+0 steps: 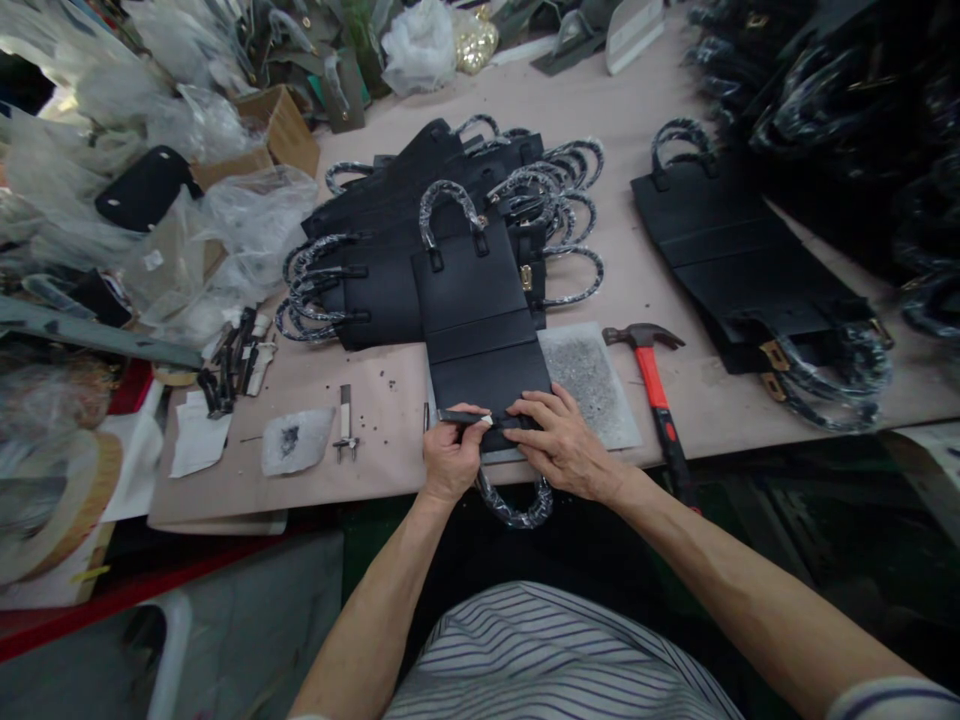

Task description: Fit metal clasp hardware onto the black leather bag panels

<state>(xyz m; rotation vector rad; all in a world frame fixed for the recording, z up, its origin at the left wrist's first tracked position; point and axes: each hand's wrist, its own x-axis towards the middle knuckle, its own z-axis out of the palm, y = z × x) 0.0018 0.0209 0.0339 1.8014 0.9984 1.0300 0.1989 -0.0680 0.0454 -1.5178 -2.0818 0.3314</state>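
Note:
A black bag panel (480, 300) lies in front of me with a plastic-wrapped handle at each end. The near handle (517, 505) hangs past the table's edge. My left hand (452, 458) is closed in a pinch on a slim black strap (459, 415) with a whitish end, held over the panel's near part. Beside it, my right hand (566, 445) rests on the panel with fingers stretched out, the fingertips close to the strap's whitish end. Beneath the panel is a pale, worn slab (589, 385).
A hammer (651, 375) with a red and black grip lies right of the slab. Stacked black bag panels (382, 280) are behind, with another panel (750, 250) at right. On the left are a small tool (345, 425), a plastic packet (298, 440) and several straps (240, 355).

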